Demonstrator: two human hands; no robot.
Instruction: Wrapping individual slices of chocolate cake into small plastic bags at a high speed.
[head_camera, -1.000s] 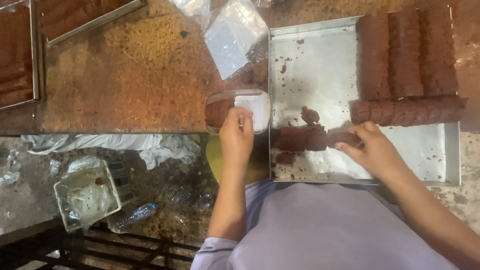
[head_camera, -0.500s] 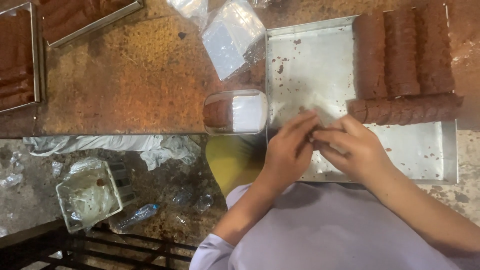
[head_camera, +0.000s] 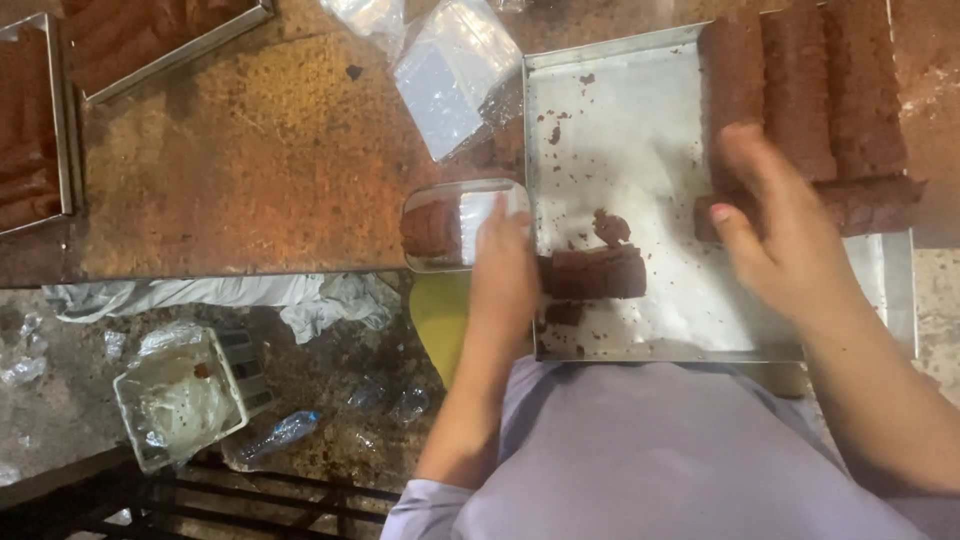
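left hand (head_camera: 503, 270) lies flat, fingers together and pointing up, between the clear plastic container (head_camera: 462, 224) and the short brown cake piece (head_camera: 594, 272); fingertips touch the container's right rim, probably to steady it at the table edge. nothing visibly pinched, and whether the palm presses the cake piece i can't tell. the container already has one brown piece in its left half, right half looks bare, so it sits just beside the tray's left wall, likely for a short carry. right hand (head_camera: 778, 232) hovers over the right part of the steel tray (head_camera: 640, 110), fingers loosely spread and curled, motion-blurred; it covers the left end of the long brown log (head_camera: 868, 203) lying crosswise, contact can't be told. three more brown logs (head_camera: 800, 90) stand side by side at the tray's upper right, touching each other, packed to one side so the rest of the tray is bare working surface with crumbs and a small scrap (head_camera: 610, 228) above the cut piece. clear plastic bags (head_camera: 455, 70) lie on the rusty brown table (head_camera: 250, 170) above the container, near to hand. two other trays (head_camera: 60, 120) of brown slabs sit well apart at the upper left. below the table edge: white cloth (head_camera: 240, 295), a small bin (head_camera: 180, 395) and litter on the floor.
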